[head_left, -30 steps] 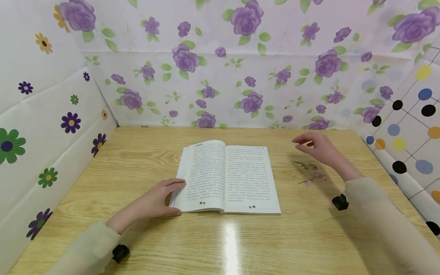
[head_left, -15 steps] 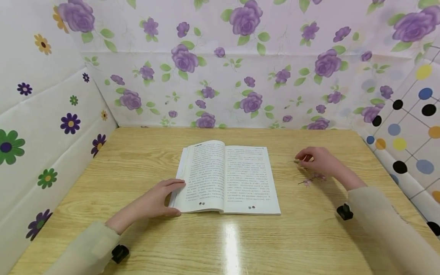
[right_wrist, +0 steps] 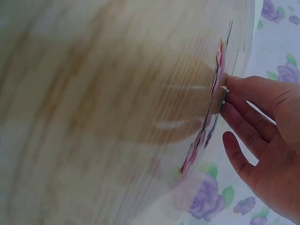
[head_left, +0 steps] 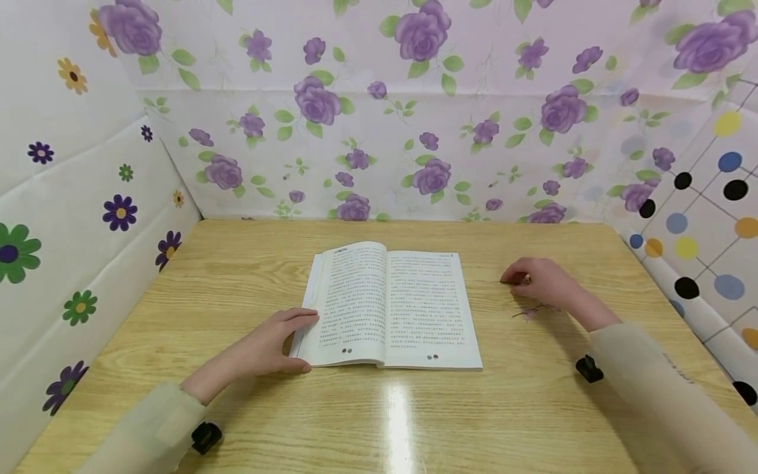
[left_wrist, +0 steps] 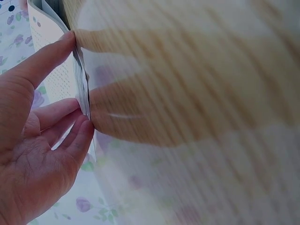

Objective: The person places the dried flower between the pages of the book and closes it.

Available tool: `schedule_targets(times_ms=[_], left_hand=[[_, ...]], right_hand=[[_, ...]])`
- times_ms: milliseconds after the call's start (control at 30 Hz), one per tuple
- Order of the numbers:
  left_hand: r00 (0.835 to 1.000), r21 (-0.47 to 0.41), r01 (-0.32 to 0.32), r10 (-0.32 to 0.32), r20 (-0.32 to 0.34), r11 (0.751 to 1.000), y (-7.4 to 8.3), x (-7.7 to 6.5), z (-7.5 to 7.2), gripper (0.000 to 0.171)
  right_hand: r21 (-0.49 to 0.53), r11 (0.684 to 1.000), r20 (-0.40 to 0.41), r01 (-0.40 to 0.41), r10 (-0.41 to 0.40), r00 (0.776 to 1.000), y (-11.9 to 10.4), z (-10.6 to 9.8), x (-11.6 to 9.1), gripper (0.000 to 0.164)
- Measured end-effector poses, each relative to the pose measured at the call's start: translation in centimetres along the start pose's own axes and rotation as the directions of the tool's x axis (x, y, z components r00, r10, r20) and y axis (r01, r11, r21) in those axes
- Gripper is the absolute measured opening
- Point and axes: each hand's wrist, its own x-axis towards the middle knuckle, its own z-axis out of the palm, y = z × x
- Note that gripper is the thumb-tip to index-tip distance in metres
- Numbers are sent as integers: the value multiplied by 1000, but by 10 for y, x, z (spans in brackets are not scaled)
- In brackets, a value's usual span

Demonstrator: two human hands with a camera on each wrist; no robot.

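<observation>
While the left hand [head_left: 269,345] is resting against the near left corner of the open book [head_left: 426,309], its thumb and fingers spread apart, the right hand [head_left: 545,283] is pinching a purple sprig [right_wrist: 208,138] between thumb and fingertips, to the right of the book. A pink sprig [head_left: 528,314] is lying on the bench [head_left: 474,421], just beside the right hand on its near side and well apart from the left hand. In the head view, the right hand is covering most of the purple sprig and overlapping the flowered end of the pink one; the book's print is appearing too small to read. The purple sprig is showing a thin greenish stem with small dusky flowers; the pink sprig is carrying pale blossoms. The book's left pages are curving upward.
</observation>
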Motion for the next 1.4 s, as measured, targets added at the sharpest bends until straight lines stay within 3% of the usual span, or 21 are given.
schedule_targets(times_ms=[433, 867, 1400], left_hand=[[1000, -5, 8, -8, 7, 1000, -2, 0, 1, 82], [1000, -14, 11, -11, 10, 1000, -2, -2, 2, 82], [1000, -4, -2, 2, 5, 1000, -3, -1, 2, 82]], right_hand=[[-97, 994, -30, 52, -55, 998, -13, 11, 1, 14], [-188, 982, -90, 27, -45, 995, -24, 17, 4, 8], [-209, 977, -113, 30, -54, 992, -20, 21, 2, 7]])
